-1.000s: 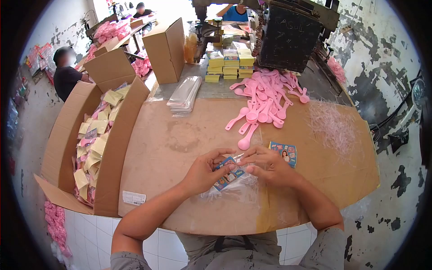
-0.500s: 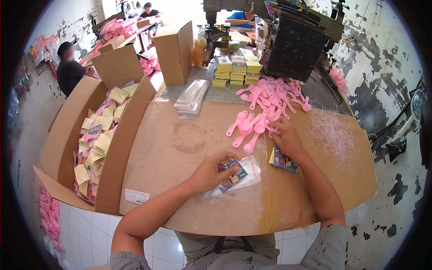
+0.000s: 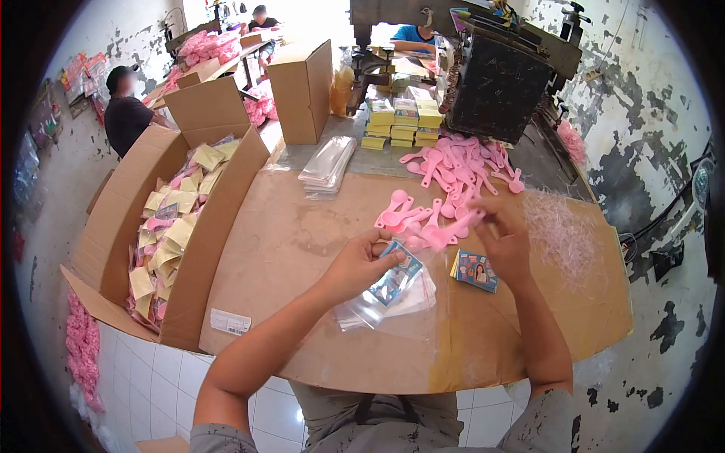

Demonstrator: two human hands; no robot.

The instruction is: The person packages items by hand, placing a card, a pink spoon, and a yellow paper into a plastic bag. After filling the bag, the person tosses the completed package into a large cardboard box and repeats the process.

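My left hand (image 3: 361, 266) pinches a blue printed card (image 3: 396, 276) in a clear bag, above several clear bags (image 3: 411, 298) lying on the cardboard sheet. My right hand (image 3: 498, 230) is at the near right side of the heap of pink spoons (image 3: 457, 170), its fingertips closed on a pink spoon handle (image 3: 474, 215). More pink spoons (image 3: 414, 220) lie loose between my hands. Just below my right hand is a small stack of blue cards (image 3: 476, 271).
An open carton (image 3: 204, 257) of packed bags stands left. A stack of clear bags (image 3: 328, 164), card stacks (image 3: 405, 117) and a black machine box (image 3: 498, 83) are behind. Plastic shreds (image 3: 563, 226) lie right. A person (image 3: 128, 109) stands at far left; others are farther back.
My right hand has left the bagged card, moved to the pink spoons and closed on one. Several spoons have shifted toward my left hand. The view has turned slightly.
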